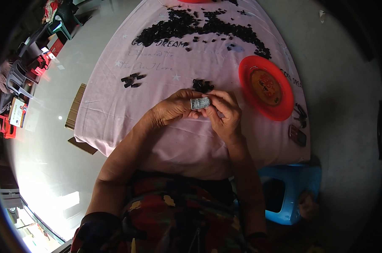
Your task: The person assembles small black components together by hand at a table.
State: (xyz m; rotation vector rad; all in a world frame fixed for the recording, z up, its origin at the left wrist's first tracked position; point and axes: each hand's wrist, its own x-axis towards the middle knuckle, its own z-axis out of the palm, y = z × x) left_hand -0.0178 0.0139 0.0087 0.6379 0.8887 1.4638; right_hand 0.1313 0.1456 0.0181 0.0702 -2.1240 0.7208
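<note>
My left hand (174, 108) and my right hand (225, 113) meet over the near part of the pink cloth, fingers closed together. Between them shows a small grey speckled piece (200, 103), roughly rectangular; I cannot tell whether it is pinched or wrapped round a finger. Whatever else the fingertips hold is hidden. Just beyond my fingers lies a small heap of short black parts (203, 85). To the left, several more black parts (132, 79) lie loosely grouped.
A large spread of black parts (178, 26) covers the far cloth (102, 101). At right are a red plate (246, 76), a few black pieces (300, 113) and a small dark red device (297, 135). A blue stool (292, 177) stands beside the table; cardboard (75, 107) lies left.
</note>
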